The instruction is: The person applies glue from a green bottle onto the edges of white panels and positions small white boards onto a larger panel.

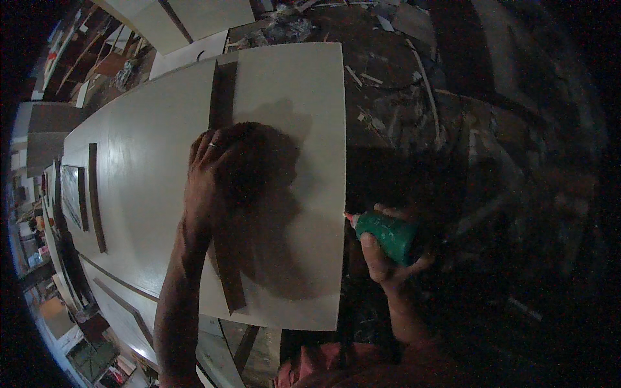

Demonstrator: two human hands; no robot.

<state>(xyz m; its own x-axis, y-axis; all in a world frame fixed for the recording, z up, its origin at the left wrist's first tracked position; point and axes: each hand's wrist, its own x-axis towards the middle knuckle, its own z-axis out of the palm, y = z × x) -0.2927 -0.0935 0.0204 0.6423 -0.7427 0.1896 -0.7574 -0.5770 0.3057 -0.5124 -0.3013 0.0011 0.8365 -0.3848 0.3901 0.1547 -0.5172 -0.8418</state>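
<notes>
My right hand [381, 258] is wrapped round a green squeeze bottle [394, 236], which lies tilted with its red nozzle [350, 217] pointing left. The nozzle tip is at the right edge of a large pale board [317, 149]. My left hand [210, 165] is over a dark wooden strip [224, 90] that runs lengthwise across this board, its fingers curled down onto the strip. A ring shows on one of its fingers. Deep shadow beside the left hand hides part of the strip and the fingertips.
More pale panels with dark strips [96, 197] lie to the left. Another board with a strip [194, 26] is at the far side. Scraps and crumpled plastic [284, 29] litter the dark floor beyond and to the right. Shelves with clutter [39, 252] stand at the left rim.
</notes>
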